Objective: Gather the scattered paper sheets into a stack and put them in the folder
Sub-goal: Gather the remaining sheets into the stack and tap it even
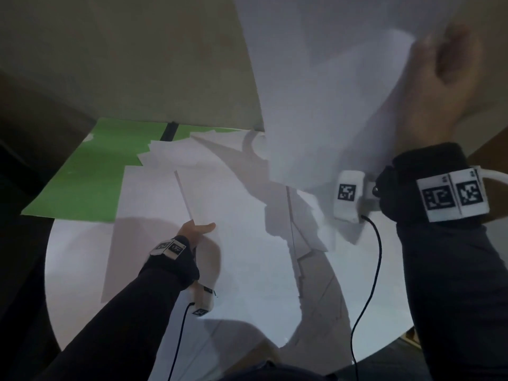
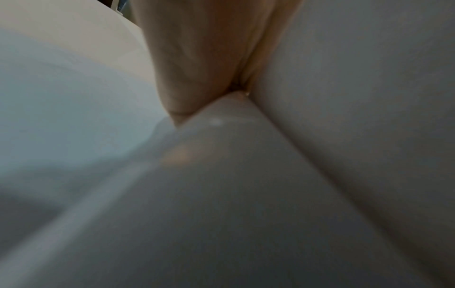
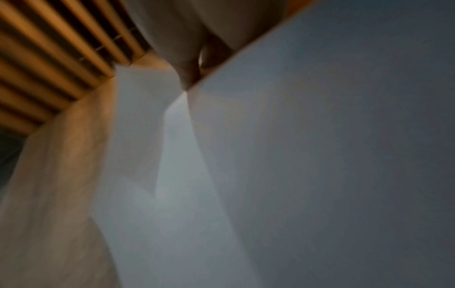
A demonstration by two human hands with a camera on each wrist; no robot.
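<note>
Several white paper sheets [image 1: 236, 188] lie overlapping on a round white table [image 1: 74, 270]. An open green folder [image 1: 82, 174] lies at the back left, partly under the sheets. My left hand [image 1: 196, 229] pinches the near edge of one sheet [image 1: 165, 243], thumb on top, with that edge slightly lifted. In the left wrist view the left hand [image 2: 197, 68] presses into white paper [image 2: 246, 194]. My right hand [image 1: 439, 78] is raised at the upper right and holds a large lifted sheet [image 1: 316, 92]. In the right wrist view its fingers [image 3: 187, 48] grip that sheet's [image 3: 320, 155] edge.
A beige wall [image 1: 137, 64] stands right behind the table. Black cables [image 1: 368, 284] hang from both wrist cameras over the table. The table's front edge curves off at the lower right. Wooden slats [image 3: 49, 58] show in the right wrist view.
</note>
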